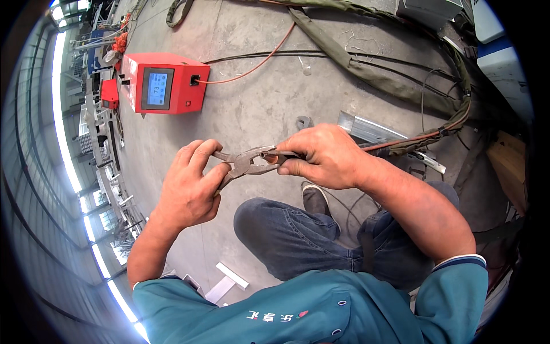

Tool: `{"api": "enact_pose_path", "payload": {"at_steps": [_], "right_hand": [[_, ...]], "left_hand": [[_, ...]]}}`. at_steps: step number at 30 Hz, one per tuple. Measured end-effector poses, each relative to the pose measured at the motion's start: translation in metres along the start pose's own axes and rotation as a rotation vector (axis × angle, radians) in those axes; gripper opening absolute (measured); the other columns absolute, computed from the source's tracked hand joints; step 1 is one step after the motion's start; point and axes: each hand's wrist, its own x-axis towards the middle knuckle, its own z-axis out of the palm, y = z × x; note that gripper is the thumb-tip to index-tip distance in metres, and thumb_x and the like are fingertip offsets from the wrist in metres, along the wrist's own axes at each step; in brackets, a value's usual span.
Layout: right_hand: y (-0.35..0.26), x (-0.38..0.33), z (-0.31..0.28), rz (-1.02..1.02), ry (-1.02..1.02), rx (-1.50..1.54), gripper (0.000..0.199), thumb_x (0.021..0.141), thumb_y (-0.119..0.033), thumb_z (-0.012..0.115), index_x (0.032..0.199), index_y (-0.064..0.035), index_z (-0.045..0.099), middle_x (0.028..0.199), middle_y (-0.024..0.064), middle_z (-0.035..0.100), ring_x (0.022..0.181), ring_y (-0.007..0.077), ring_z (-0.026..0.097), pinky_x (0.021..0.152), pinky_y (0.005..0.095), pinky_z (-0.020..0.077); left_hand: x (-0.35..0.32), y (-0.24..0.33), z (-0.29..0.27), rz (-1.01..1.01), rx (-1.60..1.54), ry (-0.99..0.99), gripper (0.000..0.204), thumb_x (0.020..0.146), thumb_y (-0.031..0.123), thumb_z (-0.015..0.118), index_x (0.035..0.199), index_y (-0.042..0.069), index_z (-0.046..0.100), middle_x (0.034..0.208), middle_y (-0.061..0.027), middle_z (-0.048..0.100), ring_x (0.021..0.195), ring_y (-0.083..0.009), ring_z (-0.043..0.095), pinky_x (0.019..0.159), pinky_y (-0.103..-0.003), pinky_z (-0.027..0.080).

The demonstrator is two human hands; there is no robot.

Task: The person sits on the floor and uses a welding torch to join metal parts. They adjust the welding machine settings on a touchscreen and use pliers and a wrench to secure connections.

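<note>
Between the two hands, above the knee, a pair of pliers point(243, 165) is held with its jaws closed on the copper-coloured tip point(269, 156) of a welding torch. The pliers are worn steel, so they are judged stiff and fairly heavy for their size; the handles are bare metal and may slip in a sweaty palm, so they are best taken far back, where leverage is greatest. The left hand point(189, 186) is wrapped around both handles and squeezed shut on them. The tip is small and hard, and it is judged easily marred if bitten too hard. The torch is gripped just behind the tip by the right hand point(323, 157), with the fingers curled closed around its neck. From that hand a sheathed cable point(435, 135) is led away to the right and up across the concrete floor point(258, 103). A knee in blue jeans point(286, 235) is seen below the hands. Well apart, on the floor at upper left, a red box with a lit screen point(166, 83) is set, with an orange lead plugged into its side.
</note>
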Motion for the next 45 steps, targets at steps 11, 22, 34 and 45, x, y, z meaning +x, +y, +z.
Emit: {"api": "enact_pose_path", "payload": {"at_steps": [11, 22, 34, 45], "right_hand": [[0.012, 0.001, 0.013, -0.103, 0.123, 0.005, 0.029, 0.085, -0.021, 0.083, 0.111, -0.0100, 0.076, 0.094, 0.0057, 0.074, 0.089, 0.0276, 0.065, 0.076, 0.0398, 0.0530], [0.011, 0.003, 0.014, -0.102, 0.080, -0.015, 0.029, 0.086, -0.023, 0.083, 0.112, -0.0111, 0.077, 0.090, 0.0071, 0.074, 0.085, 0.0284, 0.068, 0.072, 0.0412, 0.0533], [0.011, -0.001, 0.010, -0.001, 0.046, -0.043, 0.029, 0.088, -0.031, 0.081, 0.112, -0.0157, 0.077, 0.087, 0.0087, 0.073, 0.087, 0.0308, 0.069, 0.073, 0.0443, 0.0533], [0.007, 0.000, 0.001, 0.076, -0.016, -0.038, 0.028, 0.091, -0.029, 0.074, 0.115, -0.0160, 0.077, 0.095, 0.0084, 0.076, 0.095, 0.0325, 0.068, 0.081, 0.0472, 0.0534]], "left_hand": [[0.002, 0.013, -0.003, -0.042, 0.026, -0.014, 0.085, 0.061, 0.002, 0.073, 0.142, -0.005, 0.047, 0.132, -0.0256, 0.057, 0.113, -0.0441, 0.058, 0.095, -0.051, 0.049], [0.011, -0.003, -0.008, -0.028, -0.014, -0.175, 0.073, 0.057, 0.004, 0.073, 0.127, 0.001, 0.052, 0.099, -0.0157, 0.050, 0.086, -0.0351, 0.049, 0.075, -0.045, 0.044], [0.015, 0.000, -0.002, -0.058, -0.141, -0.229, 0.073, 0.058, 0.005, 0.071, 0.128, 0.001, 0.050, 0.098, -0.0172, 0.048, 0.086, -0.0367, 0.049, 0.074, -0.047, 0.044], [0.015, 0.011, -0.004, -0.155, -0.176, -0.284, 0.077, 0.058, 0.003, 0.066, 0.133, -0.003, 0.048, 0.106, -0.0223, 0.049, 0.096, -0.0441, 0.050, 0.081, -0.051, 0.046]]}}
